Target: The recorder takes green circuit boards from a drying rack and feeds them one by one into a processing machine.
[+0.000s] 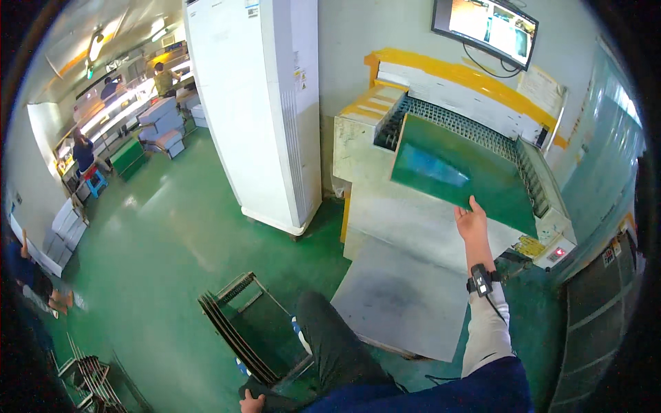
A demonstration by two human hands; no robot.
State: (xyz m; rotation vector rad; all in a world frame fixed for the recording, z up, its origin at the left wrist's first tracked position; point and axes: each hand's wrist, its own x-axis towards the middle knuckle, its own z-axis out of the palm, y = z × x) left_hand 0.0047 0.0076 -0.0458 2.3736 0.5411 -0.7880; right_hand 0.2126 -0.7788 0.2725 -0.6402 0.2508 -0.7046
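Note:
A large green rectangular panel point(447, 162) lies tilted across the rollers of a pale machine point(361, 148), its near edge reaching out over the front. At that near edge is my right hand point(471, 221), closed on the rim with a digit on the upper face; part of the hand is hidden under the panel. A black device is strapped on my right wrist point(480, 281). Low in the view, my left hand point(253, 400) rests by my bent leg, its visible fingers apart and no object seen in it. The lower part of this hand is cut off.
A slotted rack point(241, 337) stands left of my knee, and another rack point(93, 378) is at the lower left. A grey board point(406, 296) leans below the machine. Nearby are a tall white cabinet point(237, 103) and a wall screen point(487, 27). Several people sit at lit benches far left.

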